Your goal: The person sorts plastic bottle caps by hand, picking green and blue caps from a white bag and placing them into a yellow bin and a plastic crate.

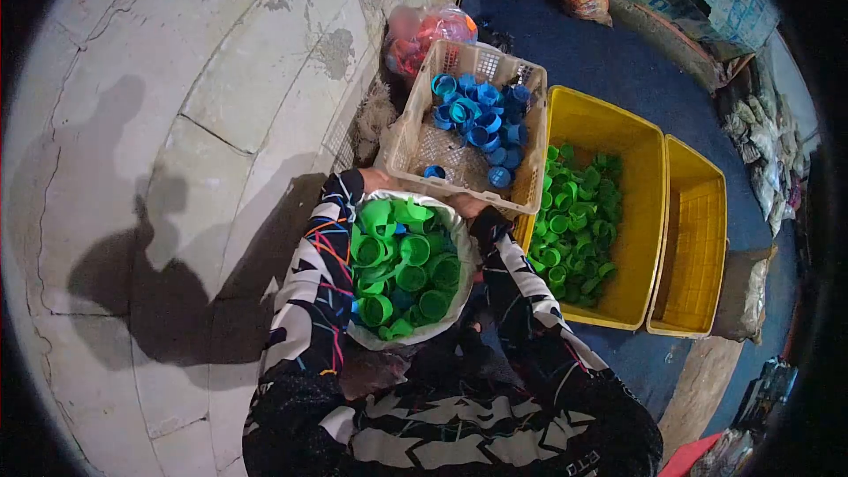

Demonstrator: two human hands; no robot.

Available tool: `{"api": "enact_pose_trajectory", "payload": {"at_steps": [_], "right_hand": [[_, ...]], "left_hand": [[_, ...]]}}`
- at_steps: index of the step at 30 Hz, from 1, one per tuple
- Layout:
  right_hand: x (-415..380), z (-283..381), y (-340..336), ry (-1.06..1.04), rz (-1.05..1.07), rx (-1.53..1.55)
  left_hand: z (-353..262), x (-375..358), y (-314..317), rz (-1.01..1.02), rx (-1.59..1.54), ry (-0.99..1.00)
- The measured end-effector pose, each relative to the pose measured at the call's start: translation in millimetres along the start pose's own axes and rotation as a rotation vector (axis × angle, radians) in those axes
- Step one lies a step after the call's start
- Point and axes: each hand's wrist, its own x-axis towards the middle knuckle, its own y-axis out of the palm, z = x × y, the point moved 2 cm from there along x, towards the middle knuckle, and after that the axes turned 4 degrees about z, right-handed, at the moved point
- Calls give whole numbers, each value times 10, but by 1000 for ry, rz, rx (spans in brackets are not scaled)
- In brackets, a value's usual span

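A white sack full of green bottle caps, with a few blue ones among them, sits open against my body. My left hand grips the sack's far rim on the left, and my right hand holds the rim on the right. Just beyond the sack stands a beige plastic basket holding blue caps. Both arms wear patterned black and white sleeves.
A yellow crate with green caps stands to the right, and a second yellow crate beside it. A clear bag of red items lies behind the basket. A concrete wall runs along the left.
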Motion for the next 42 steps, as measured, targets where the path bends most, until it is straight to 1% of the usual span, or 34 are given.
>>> {"api": "enact_pose_trajectory", "payload": {"at_steps": [1,2,3,4,6,7,8,9,10,12,13,14,16,17,18,20,21,23,24,26,27,29,30,31,32,34,35,36,37,38,39,40,41,42], "right_hand": [[15,-214,-54,-37,1,-206],[-13,-289,-28,-76,4,-410],[-187,197,-6,67,-112,-340],[-393,775,14,200,-237,-253],[-580,858,-20,355,-338,-300],[-869,1142,23,365,-605,-217],[-1040,1018,107,303,-663,-238],[-1204,955,173,242,-718,-257],[-1340,995,258,311,-672,-247],[-1623,1234,351,448,-576,-227],[-1621,1083,398,461,-563,-110],[-1565,827,436,474,-548,6],[-1462,407,527,463,-495,358],[-1419,233,567,436,-454,591],[-1385,90,588,404,-409,822],[-1341,-141,591,327,-306,1278],[-1354,-136,601,283,-247,1505],[-1400,-16,621,-16,-307,1119],[-1458,86,652,-120,-320,940],[-1549,233,702,-91,-381,602],[-1597,301,694,-25,-422,438],[-1728,413,600,150,-583,76],[-1632,496,611,274,-770,578],[-1617,683,669,402,-934,1092],[-1696,816,711,529,-851,1011],[-1985,1169,822,767,-679,836],[-2057,972,1006,608,-615,732],[-2133,769,1194,445,-566,635],[-2240,1159,1311,321,-552,786],[-2261,1208,1328,327,-502,634],[-2282,1258,1344,331,-456,478],[-2302,1391,1343,331,-415,324],[-2356,1531,1288,336,-301,-13],[-2411,1756,1215,318,-210,-352]], "left_hand": [[23,-12,25,-24,40,47],[361,99,7,-167,5,-186],[742,212,-10,-320,-63,-410],[724,112,-18,-446,-46,-310],[516,-205,-22,-698,0,-100],[570,-365,0,-689,-13,-67],[534,-567,67,-706,97,34],[525,-815,148,-729,189,-36],[438,-1024,247,-750,279,-111],[420,-1179,431,-739,411,-346],[418,-1229,481,-732,477,-464],[410,-1249,508,-759,400,-463],[558,-1208,520,-808,251,-453],[891,-1124,484,-685,6,-629],[1103,-1064,478,-627,-184,-700],[1404,-1067,503,-626,-336,-586],[1457,-1119,538,-625,-400,-525],[1567,-1178,570,-609,-447,-470],[1561,-1191,572,-596,-461,-454],[1719,-1225,605,-609,-496,-428],[1772,-1257,603,-647,-501,-416],[1797,-1322,596,-825,-387,-420],[1389,-1507,636,-1039,-168,-492],[1328,-1629,794,-1073,-134,-534],[1255,-1761,1032,-1107,-98,-575],[454,-1953,1601,-1116,-517,-701],[25,-2053,1889,-1133,-714,-772],[338,-1999,2238,-1045,-794,-779],[-165,-2029,2363,-1116,-780,-704],[85,-2004,2535,-1202,-773,-632],[545,-1903,2718,-1288,-761,-556],[455,-1908,2709,-1372,-748,-478],[378,-1924,2738,-1325,-904,-396],[220,-1868,2733,-1429,-1105,-276]]}}
